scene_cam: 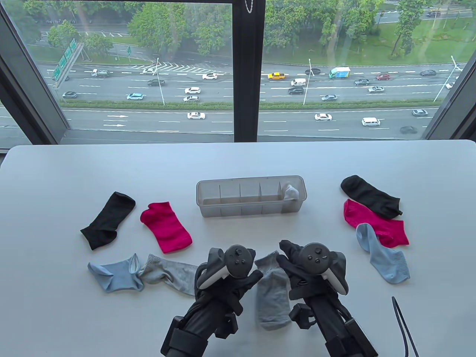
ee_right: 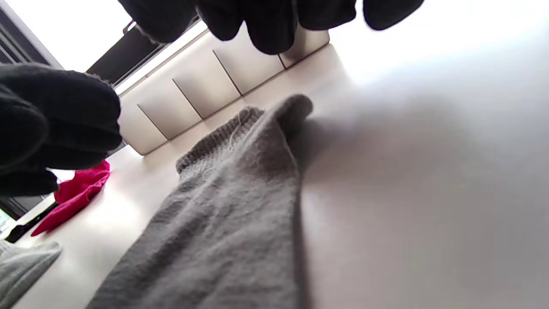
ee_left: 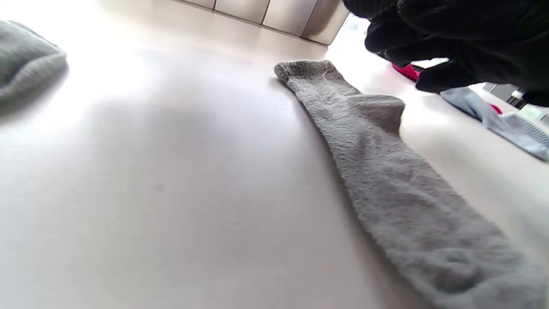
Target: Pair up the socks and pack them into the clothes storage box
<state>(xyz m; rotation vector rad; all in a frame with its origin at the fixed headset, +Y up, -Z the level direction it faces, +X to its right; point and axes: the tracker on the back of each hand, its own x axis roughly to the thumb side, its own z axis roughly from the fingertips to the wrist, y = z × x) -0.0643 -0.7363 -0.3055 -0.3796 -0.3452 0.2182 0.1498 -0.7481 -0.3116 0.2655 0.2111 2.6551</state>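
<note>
Socks point(scene_cam: 272, 293) lie scattered on white table point(scene_cam: 74, 316) beside window point(scene_cam: 148, 74).

Clear storage box point(scene_cam: 208, 208) stands mid-table, five compartments, a white sock bundle point(scene_cam: 291, 191) in the rightmost. One grey sock point(scene_cam: 272, 293) lies flat in front (cuff toward the box); second grey sock point(scene_cam: 167, 274) lies left of it. Black, pink and blue socks lie singly on both sides.

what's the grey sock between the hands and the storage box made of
Grey sock: looks like soft knitted fabric, matte and slightly fuzzy, with a ribbed cuff. Storage box: seems to be translucent, frosted plastic; its dividers show through the wall.
</note>
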